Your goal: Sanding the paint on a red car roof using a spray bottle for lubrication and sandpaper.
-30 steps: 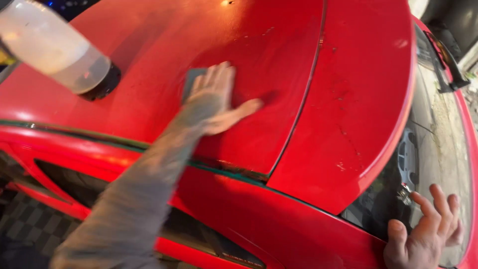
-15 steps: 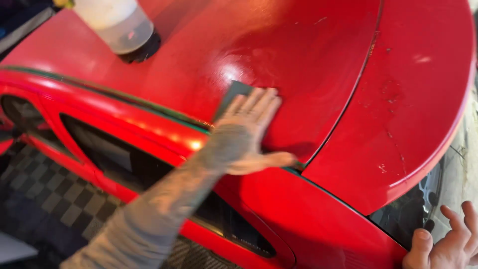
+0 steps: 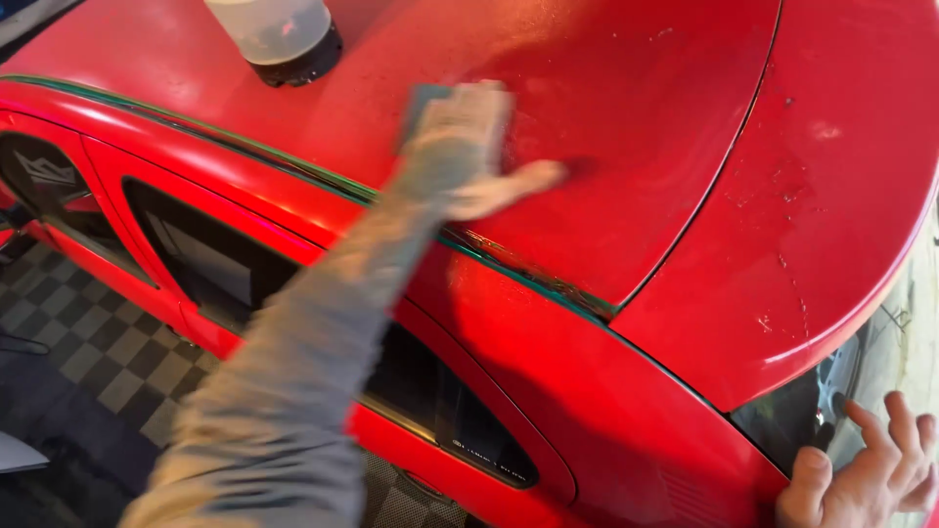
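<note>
Grey pad (image 3: pixel 423 106) lies under left hand (image 3: pixel 469 137) on red roof (image 3: pixel 626 88).

A checkered floor (image 3: pixel 93 342) of grey and dark tiles filled the lower left of the frame, dim and partly in shadow. A pale, flat edge (image 3: pixel 15 452) showed at the far left, too cropped to identify. Warm light fell from above, leaving glossy highlights toward the upper right. No walls or windows of the room could be made out.
</note>
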